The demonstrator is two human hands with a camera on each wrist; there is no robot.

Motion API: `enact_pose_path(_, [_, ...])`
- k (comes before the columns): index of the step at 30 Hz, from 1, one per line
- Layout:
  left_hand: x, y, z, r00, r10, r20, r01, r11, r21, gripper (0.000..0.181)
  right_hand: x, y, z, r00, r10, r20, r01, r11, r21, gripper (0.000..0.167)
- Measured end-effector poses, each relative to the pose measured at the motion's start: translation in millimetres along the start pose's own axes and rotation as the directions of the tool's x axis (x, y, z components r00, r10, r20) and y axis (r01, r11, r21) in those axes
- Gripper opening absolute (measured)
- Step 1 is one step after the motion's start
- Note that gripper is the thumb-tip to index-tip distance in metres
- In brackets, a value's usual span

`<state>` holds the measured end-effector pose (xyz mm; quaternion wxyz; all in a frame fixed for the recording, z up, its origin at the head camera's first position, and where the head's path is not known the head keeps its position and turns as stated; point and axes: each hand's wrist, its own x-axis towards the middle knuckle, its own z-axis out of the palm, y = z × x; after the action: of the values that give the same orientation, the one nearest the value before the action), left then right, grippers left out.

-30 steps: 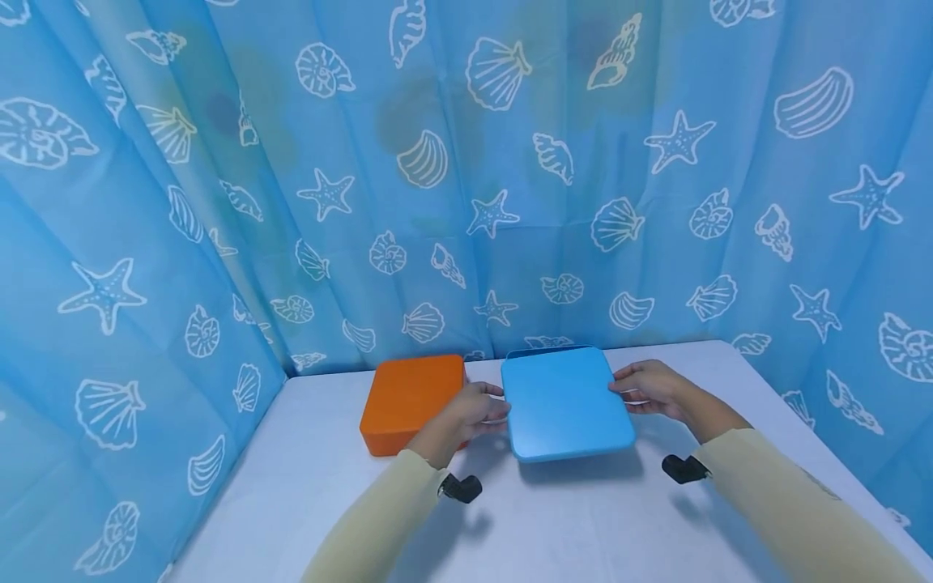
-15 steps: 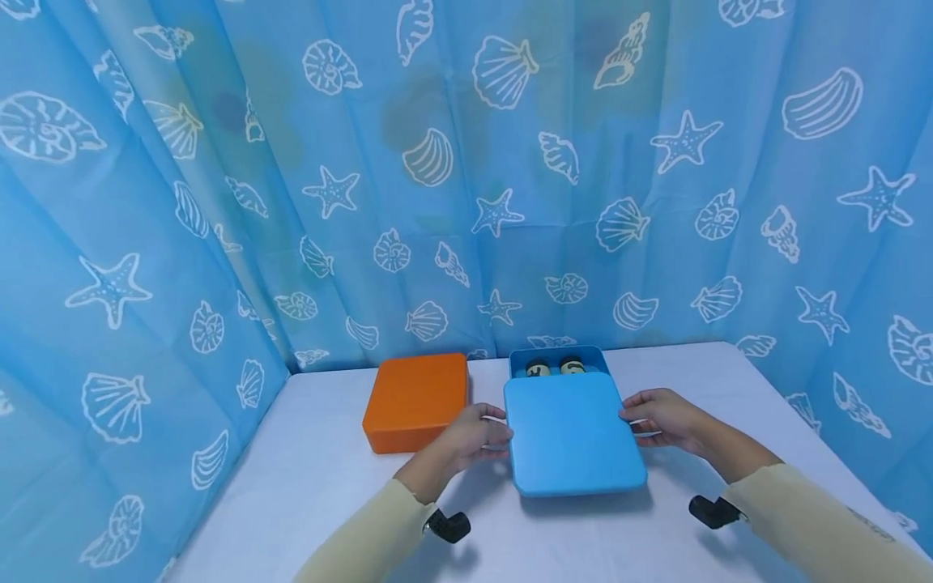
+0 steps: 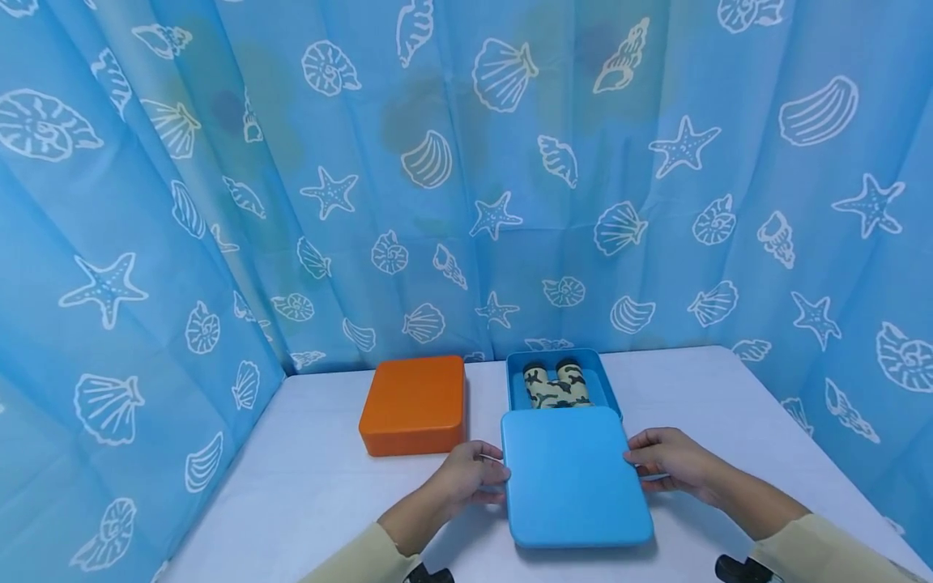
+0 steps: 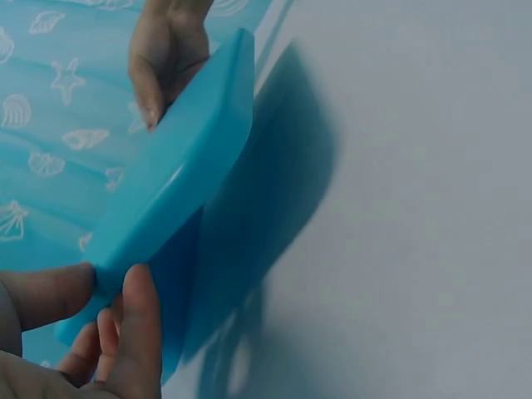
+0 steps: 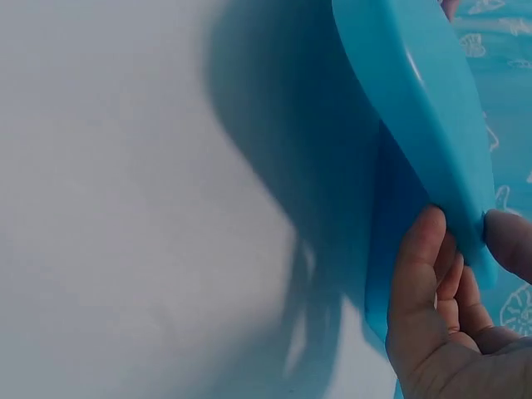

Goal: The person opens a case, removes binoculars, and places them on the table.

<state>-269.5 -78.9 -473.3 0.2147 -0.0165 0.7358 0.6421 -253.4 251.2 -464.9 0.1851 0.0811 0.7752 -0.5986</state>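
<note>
Well, blue lid (image 3: 579, 478): held up above the bench (image 3: 306, 502), over the person's end of the blue box (image 3: 601, 387) and out past it.
Left hand (image 3: 466, 476): grip nearly closed, thumb and fingers pinching the lid's left edge.
Right hand (image 3: 674, 460): likewise, at the right edge.
Camouflage binoculars (image 3: 555, 390): inside the blue box, 2 dark ends farthest back.
Orange box (image 3: 414, 401): left of the blue box, apart.
</note>
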Motion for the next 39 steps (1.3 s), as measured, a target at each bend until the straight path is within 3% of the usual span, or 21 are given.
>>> enact_pose_path(20, [-27.7, -23.9, 15.0, 0.996, -0.089, 0.016, 0.089, 0.995, 0.043, 0.029, -30.5, 27, 1, 0.994, 0.063, 0.084, -0.065, 0.998, 0.022, 0.030])
enact_pose_path(29, [-31.4, -32.5, 19.9, 0.995, -0.089, 0.039, 0.087, 0.994, 0.062, 0.026, -33.5, 38, 5, 0.993, 0.113, 0.043, -0.113, 0.993, 0.012, 0.028])
enact_pose_path(39, [-30.2, -35.9, 22.2, 0.995, -0.094, 0.018, 0.091, 0.987, 0.130, 0.024, -32.0, 42, 10, 0.992, 0.123, 0.028, -0.122, 0.992, -0.027, 0.023])
